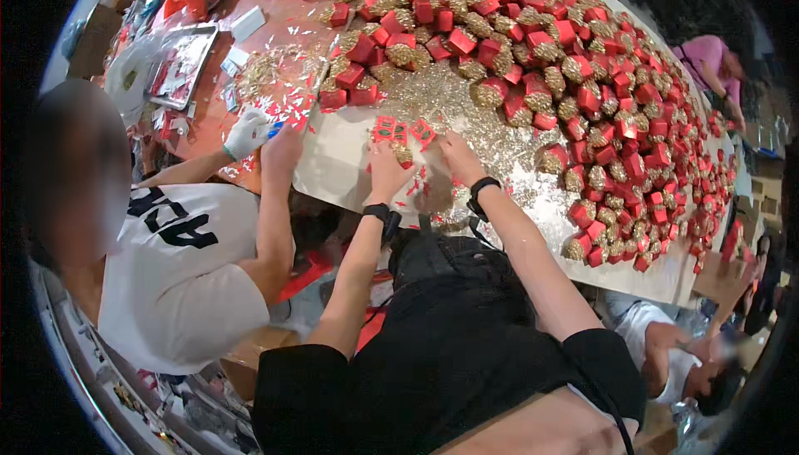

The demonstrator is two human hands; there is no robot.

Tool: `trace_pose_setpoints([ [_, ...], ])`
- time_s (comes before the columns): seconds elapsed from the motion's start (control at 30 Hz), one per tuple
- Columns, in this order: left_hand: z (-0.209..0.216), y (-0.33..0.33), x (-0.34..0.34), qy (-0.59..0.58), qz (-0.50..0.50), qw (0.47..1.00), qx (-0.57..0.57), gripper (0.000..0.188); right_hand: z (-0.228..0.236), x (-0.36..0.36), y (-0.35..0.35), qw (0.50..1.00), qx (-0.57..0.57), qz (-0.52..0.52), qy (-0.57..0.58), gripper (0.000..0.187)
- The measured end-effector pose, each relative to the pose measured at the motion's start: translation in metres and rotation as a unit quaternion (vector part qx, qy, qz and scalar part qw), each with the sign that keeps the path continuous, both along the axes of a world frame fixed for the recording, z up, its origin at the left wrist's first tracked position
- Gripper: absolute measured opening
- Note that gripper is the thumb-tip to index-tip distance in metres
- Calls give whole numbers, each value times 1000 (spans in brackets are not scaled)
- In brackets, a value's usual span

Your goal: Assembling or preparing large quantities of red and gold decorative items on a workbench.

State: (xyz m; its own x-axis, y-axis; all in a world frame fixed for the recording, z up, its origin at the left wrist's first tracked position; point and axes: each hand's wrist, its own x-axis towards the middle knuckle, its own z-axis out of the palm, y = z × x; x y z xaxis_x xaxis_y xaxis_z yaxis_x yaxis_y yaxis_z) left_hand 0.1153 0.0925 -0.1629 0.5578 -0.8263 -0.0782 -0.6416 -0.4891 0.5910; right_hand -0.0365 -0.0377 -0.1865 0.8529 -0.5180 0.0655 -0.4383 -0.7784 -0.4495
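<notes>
Gripping a gold-glittered piece (404, 156) over the table (333, 160), our left hand (389, 174) works near red cards (385, 129); our right hand (459, 160) parts its fingers alongside. Leftward, a co-worker's gloved hand (246, 134); beyond, heaped ornaments (588, 99) crowd the tabletop.

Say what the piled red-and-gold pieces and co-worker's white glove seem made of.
Red-and-gold pieces: perhaps card or foil, given glossy flat faces; their gold parts sparkle like glitter. White glove: probably knitted fabric, matte and soft-looking.
</notes>
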Motion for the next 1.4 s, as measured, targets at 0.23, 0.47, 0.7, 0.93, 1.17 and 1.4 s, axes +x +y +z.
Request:
trace_pose_setpoints([
  [0.23, 61, -44, -75, 102, -114, 984, -86, 65, 53, -120, 0, 693, 563, -323, -315, 17],
  [0.47, 154, -55, -107, 164, -328, 924, -107, 66, 114, -181, 18, 279, 717, -321, -553, 31],
  [0.7, 218, -58, -148, 173, -415, 874, -183, 69, 215, -164, 52, 662, 457, -325, -497, 23],
  [0.93, 227, -53, -164, 155, -411, 885, -154, 70, 218, -176, 59, 728, 325, -362, -484, 14],
  [1.17, 225, -58, -164, 117, -405, 895, -148, 70, 219, -170, 55, 715, 312, -369, -505, 13],
  [1.4, 220, -54, -161, 82, -432, 884, -157, 72, 224, -172, 54, 742, 291, -362, -484, 10],
])
